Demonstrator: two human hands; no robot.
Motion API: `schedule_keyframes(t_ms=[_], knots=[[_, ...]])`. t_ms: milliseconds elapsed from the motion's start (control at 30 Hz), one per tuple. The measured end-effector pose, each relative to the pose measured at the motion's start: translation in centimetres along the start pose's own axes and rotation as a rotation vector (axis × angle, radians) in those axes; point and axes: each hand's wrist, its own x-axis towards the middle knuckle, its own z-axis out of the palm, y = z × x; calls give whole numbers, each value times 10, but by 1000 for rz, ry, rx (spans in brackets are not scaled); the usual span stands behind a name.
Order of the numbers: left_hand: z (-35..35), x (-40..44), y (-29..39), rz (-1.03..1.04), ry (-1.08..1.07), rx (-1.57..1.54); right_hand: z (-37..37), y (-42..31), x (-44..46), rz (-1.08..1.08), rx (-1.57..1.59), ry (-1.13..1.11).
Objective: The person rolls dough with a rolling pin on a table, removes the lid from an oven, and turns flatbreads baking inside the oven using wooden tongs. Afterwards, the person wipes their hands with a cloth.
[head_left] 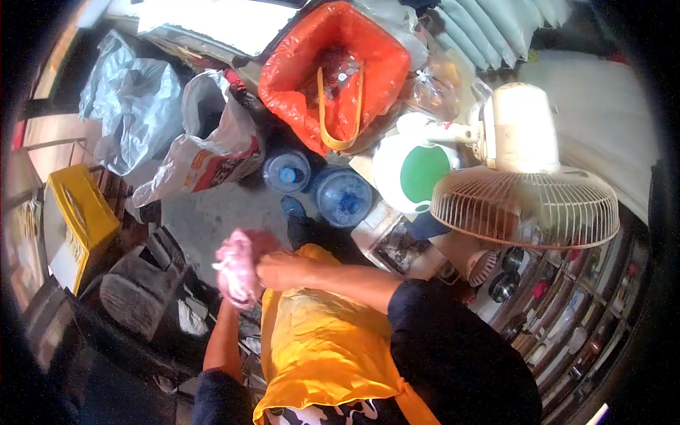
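Note:
A bunched pink cloth (pixel 239 273) is held up in front of the orange apron (pixel 326 333), left of its upper part. My right hand (pixel 282 270) is closed at the cloth's right side, its fingers gripping the edge. Beneath and behind the cloth is my left hand, at the end of the raised left forearm; the cloth hides its fingers. Both hands are above the grey floor (pixel 202 227).
Ahead stand two blue water bottles (pixel 343 197) and a bin lined with a red bag (pixel 283 74). A fan (pixel 524 205) is at the right, near a white and green container (pixel 418 170). Plastic bags (pixel 138 99) and a yellow box (pixel 83 212) are on the left.

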Motion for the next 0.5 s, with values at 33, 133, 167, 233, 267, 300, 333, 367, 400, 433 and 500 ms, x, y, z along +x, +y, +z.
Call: schedule_keyframes(t_ms=[33,133,167,233,267,300,333,367,400,433,500], knots=[[-3,0,-1,-12,44,-22,-16,-8,-20,-83,85,328],[5,-1,1,-331,145,-582,-52,-14,-38,-153,156,828],[12,-1,8,-524,252,-937,-54,-15,-35,-151,148,916],[27,1,10,206,472,181,-56,-19,-26,-164,147,1069],[34,4,12,385,475,468,-52,-22,-19,-177,154,1133],[41,7,15,568,529,751,-41,-21,-10,-199,-13,1242],[48,13,19,424,369,992,-36,-15,1,-87,97,1093],[55,21,22,264,204,1221,-36,-15,-2,-81,132,1128],[61,28,25,98,28,1432,-36,-14,-8,-69,166,1165],[67,31,26,-70,-163,1627,-36,-16,-20,-92,129,1186],[82,22,-3,68,-176,1977,-21,-4,-26,-145,217,1149]])
